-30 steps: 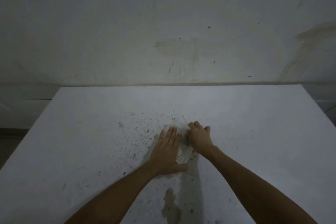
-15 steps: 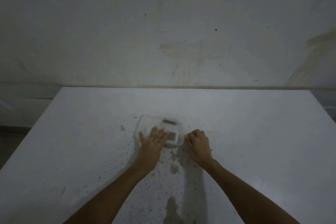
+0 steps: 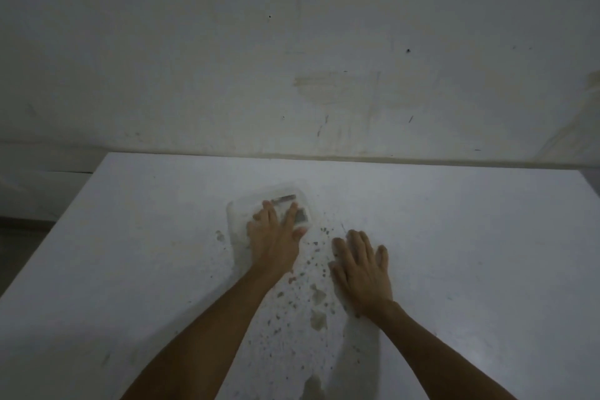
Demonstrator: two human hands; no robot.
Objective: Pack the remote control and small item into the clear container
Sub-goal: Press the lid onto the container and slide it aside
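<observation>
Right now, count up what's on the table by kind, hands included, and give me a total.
Hands: 2, the left hand flat on the clear container, the right hand flat on the table
Clear containers: 1
Items visible inside it: 2, a dark bar and a grey piece, too blurred to identify
Total: 5

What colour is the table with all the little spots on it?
White, sprinkled with small brownish specks and stains, as the head view shows. The table looks greyish in the dim light.

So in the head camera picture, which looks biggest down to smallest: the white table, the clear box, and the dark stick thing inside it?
1. White table, by far the biggest.
2. Clear box, partly under the left hand.
3. Dark stick thing, smallest.
</observation>
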